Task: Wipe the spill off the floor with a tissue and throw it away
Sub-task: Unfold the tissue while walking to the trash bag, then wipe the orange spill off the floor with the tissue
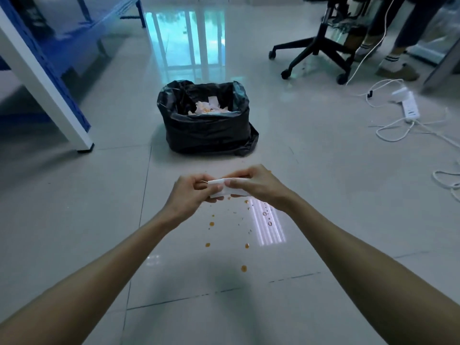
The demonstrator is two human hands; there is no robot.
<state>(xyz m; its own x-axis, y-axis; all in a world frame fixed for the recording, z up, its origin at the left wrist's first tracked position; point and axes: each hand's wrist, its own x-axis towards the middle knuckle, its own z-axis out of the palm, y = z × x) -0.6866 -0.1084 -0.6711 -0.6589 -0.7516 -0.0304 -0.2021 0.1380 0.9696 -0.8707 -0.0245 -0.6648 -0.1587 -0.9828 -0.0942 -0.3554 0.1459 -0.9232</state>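
Both arms outstretched; left hand and right hand pinch folded tissue, long axis left-right, above spill, nearer than bin.

**Counts around the bin**

One black-lined bin is seen. Nearer than the bin, two hands and one white tissue are counted, with about six larger orange drops among many specks. Right of the bin, one office chair and one power strip are counted.
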